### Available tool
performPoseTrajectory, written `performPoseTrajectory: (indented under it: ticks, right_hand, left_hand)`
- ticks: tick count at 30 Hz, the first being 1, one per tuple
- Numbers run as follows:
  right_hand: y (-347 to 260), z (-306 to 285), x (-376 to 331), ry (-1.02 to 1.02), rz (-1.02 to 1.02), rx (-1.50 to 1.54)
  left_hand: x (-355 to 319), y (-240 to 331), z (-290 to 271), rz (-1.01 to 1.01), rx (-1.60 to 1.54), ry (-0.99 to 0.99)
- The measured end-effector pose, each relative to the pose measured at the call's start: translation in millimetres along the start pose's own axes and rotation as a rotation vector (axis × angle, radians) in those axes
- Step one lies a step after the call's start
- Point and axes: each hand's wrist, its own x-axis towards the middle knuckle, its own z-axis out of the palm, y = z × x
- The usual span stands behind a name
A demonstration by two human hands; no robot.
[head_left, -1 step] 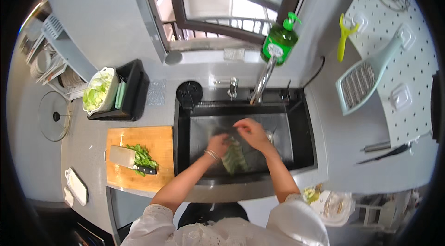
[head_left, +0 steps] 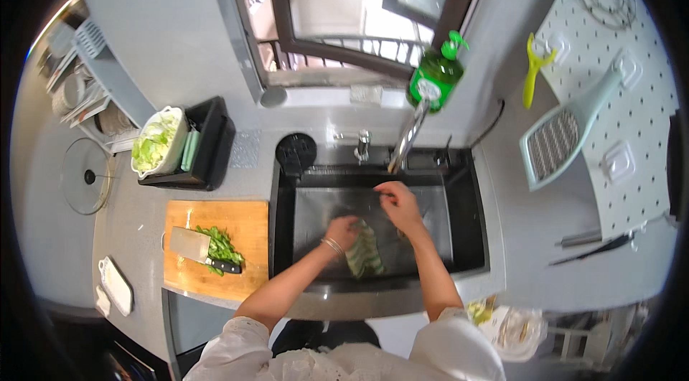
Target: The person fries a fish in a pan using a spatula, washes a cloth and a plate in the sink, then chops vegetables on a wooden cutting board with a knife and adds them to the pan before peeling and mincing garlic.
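While both forearms reach down into the black sink (head_left: 287, 237): left hand (head_left: 344, 229) closed in a grip on the top end of a bunch of leafy greens (head_left: 364, 252), bunch hanging just below and right of that grip, inside the basin near its front wall. Right hand (head_left: 399, 205) just beyond the greens, fingers (head_left: 384, 189) loosely curled, holding nothing discernible; close under the tap spout (head_left: 406, 138). Bare basin floor to the right of the right hand as far as the right wall; narrower gap left of the left hand to the left wall. Well to the left of the left grip, past the sink rim, on the counter (head_left: 129, 230): wooden cutting board (head_left: 247, 227) carrying a cleaver (head_left: 194, 246) and chopped greens (head_left: 222, 243). Beyond the right hand, behind the tap: green soap bottle (head_left: 435, 78) on the window ledge.
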Motion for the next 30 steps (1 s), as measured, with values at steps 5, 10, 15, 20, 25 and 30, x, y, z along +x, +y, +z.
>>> performPoseTrajectory:
  ticks: [5, 10, 15, 20, 25, 30]
  right_hand:
    - [81.7, -17.4, 80.7, 0.169, -0.265, -0.708]
    - [82.8, -20.8, 68.1, 0.061, -0.287, -0.799]
    - [74.4, -30.5, 37.3, 0.114, -0.219, -0.408]
    - [58.5, -6.7, 9.3, -0.266, 0.189, 0.077]
    - [135.6, -17.1, 42.5, -0.377, 0.110, -0.329]
    - [118.4, 9.6, 38.0, -0.176, 0.299, 0.005]
  left_hand:
    - [37.4, -13.5, 49.0, 0.098, -0.262, -0.124]
    - [76.5, -14.0, 69.8, 0.326, 0.004, 0.089]
    - [101.6, 17.7, 65.4, 0.009, -0.075, 0.001]
    - [63.2, 42.8, 10.6, -0.076, -0.149, 0.046]
    - [69.9, 3.6, 11.2, -0.153, 0.228, -0.002]
    - [52.1, 7.9, 14.5, -0.237, -0.062, 0.270]
